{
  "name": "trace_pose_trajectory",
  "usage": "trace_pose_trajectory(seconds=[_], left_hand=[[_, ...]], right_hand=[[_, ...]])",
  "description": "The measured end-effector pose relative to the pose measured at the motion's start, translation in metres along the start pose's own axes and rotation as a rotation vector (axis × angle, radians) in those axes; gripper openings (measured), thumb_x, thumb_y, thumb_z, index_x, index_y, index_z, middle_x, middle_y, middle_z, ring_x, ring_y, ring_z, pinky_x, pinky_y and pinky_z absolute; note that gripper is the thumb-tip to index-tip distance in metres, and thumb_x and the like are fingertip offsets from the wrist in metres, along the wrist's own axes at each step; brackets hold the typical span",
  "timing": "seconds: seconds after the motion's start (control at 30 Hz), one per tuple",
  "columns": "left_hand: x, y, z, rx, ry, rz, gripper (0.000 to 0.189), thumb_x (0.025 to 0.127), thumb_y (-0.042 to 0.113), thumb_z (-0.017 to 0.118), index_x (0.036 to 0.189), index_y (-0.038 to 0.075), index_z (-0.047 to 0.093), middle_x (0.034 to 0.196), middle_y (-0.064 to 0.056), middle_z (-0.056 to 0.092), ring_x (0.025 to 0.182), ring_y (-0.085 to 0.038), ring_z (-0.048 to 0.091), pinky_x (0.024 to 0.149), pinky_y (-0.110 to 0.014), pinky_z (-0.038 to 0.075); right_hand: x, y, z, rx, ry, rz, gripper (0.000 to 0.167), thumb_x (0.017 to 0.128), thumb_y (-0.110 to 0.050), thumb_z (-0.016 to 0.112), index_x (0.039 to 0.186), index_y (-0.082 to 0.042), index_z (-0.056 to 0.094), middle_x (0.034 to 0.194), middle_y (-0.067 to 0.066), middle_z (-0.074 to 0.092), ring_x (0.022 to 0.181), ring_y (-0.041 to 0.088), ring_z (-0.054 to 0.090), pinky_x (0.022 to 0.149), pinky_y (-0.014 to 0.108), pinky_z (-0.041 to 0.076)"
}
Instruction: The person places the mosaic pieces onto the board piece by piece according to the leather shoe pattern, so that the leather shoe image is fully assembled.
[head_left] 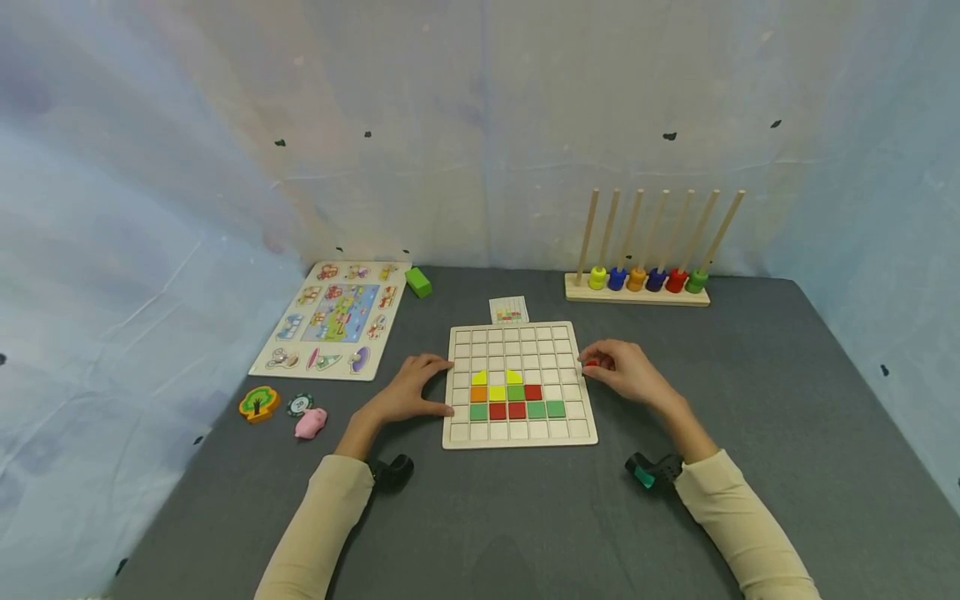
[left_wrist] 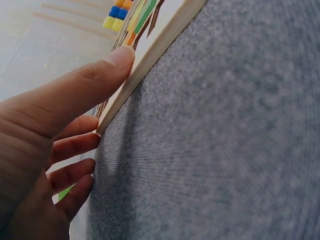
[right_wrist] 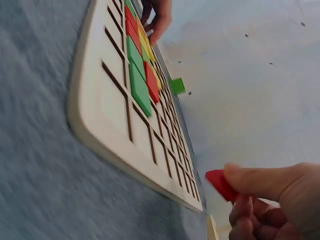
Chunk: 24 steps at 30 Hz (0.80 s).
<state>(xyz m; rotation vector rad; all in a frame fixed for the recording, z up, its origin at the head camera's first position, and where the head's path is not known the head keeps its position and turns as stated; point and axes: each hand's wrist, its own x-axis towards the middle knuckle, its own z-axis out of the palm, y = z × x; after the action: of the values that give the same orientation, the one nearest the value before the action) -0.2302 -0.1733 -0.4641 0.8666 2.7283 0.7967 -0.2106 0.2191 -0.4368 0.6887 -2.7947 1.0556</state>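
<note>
A square wooden grid board (head_left: 558,429) lies flat in the middle of the table, with red, green, yellow and orange tiles in several of its lower cells. My left hand (head_left: 406,388) rests at its left edge, where the thumb and a fingertip touch the wood and the fingers stay relaxed. Just beyond the right edge, my right hand (head_left: 630,369) pinches a small red tile (right_wrist: 220,185) between thumb and fingers. In the right wrist view the tile is raised, apart from the board; the fingers hide part of its shape.
A small pattern card (head_left: 509,310) touches the board's far edge. Back right stands a peg stacker (head_left: 637,293) with colored beads. On the left are a picture puzzle (head_left: 352,271), a green block (head_left: 418,282), a tree piece (head_left: 259,404), a round chip (head_left: 299,404) and a pink pig (head_left: 311,423).
</note>
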Motion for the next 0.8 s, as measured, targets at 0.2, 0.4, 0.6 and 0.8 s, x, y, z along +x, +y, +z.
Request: trace_pose_trajectory(seconds=[0.2, 0.4, 0.6, 0.8], left_hand=[[0.000, 0.000, 0.000, 0.001, 0.004, 0.003, 0.081, 0.074, 0.043, 0.076, 0.141, 0.011, 0.042, 0.138, -0.011, 0.038, 0.121, -0.029, 0.031, 0.100, -0.051, 0.029], [-0.001, 0.000, 0.000, 0.003, 0.006, 0.004, 0.082, 0.075, 0.045, 0.076, 0.141, 0.012, 0.041, 0.138, -0.010, 0.037, 0.122, -0.029, 0.031, 0.100, -0.051, 0.029], [0.000, -0.001, 0.001, -0.001, 0.008, 0.008, 0.081, 0.075, 0.044, 0.076, 0.141, 0.011, 0.042, 0.138, -0.011, 0.038, 0.122, -0.029, 0.031, 0.100, -0.051, 0.029], [0.000, -0.002, 0.001, 0.010, 0.014, 0.018, 0.081, 0.075, 0.046, 0.075, 0.141, 0.011, 0.042, 0.137, -0.011, 0.038, 0.121, -0.029, 0.031, 0.100, -0.051, 0.030]], right_hand=[[0.002, -0.009, 0.012, 0.062, -0.048, -0.032, 0.008, 0.087, -0.012, 0.066, 0.093, -0.008, 0.070, 0.081, -0.001, 0.064, 0.065, 0.008, 0.053, 0.058, 0.025, 0.043], [0.004, -0.019, 0.025, 0.192, -0.059, 0.017, 0.006, 0.087, -0.010, 0.065, 0.092, -0.007, 0.067, 0.084, 0.003, 0.064, 0.068, 0.012, 0.060, 0.058, 0.025, 0.047], [0.006, -0.024, 0.040, 0.221, -0.040, 0.104, 0.006, 0.087, -0.012, 0.064, 0.090, -0.008, 0.067, 0.078, 0.002, 0.064, 0.062, 0.012, 0.057, 0.055, 0.025, 0.045], [0.003, -0.028, 0.048, 0.164, -0.012, 0.121, 0.004, 0.085, -0.012, 0.068, 0.085, -0.007, 0.066, 0.073, 0.001, 0.063, 0.059, 0.010, 0.054, 0.054, 0.024, 0.043]])
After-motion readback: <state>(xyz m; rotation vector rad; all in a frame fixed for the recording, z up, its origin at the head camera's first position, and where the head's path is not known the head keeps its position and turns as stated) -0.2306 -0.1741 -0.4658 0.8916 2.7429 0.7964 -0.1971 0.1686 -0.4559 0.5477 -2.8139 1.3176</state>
